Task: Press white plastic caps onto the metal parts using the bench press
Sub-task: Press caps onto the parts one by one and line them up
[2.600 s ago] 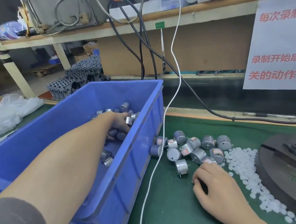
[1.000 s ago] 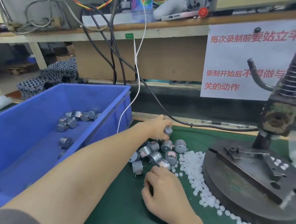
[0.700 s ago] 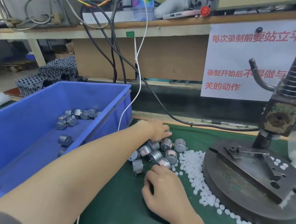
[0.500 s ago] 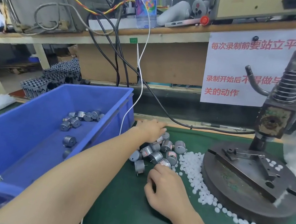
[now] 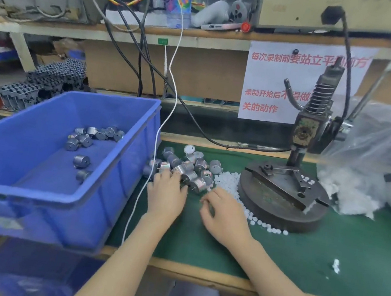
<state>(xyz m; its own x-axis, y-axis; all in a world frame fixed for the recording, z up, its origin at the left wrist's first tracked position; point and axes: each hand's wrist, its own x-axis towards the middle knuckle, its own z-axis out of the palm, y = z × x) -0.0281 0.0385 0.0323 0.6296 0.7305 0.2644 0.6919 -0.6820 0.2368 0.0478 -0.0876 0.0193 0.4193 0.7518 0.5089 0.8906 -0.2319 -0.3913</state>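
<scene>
My left hand (image 5: 167, 195) rested loose-fingered on the metal parts (image 5: 187, 169). My right hand (image 5: 226, 215) curled beside the white caps (image 5: 226, 181); whether it pinched one, I couldn't tell.

Neither hand's grasp can be made out.
The right hand (image 5: 225, 218) curls over its own fingertips; the left hand (image 5: 166, 195) has fingertips blurred among the metal parts (image 5: 187, 169); plastic bag (image 5: 379, 150) cropped at right.

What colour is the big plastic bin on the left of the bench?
Blue; the bin shows best in the head view.
</scene>
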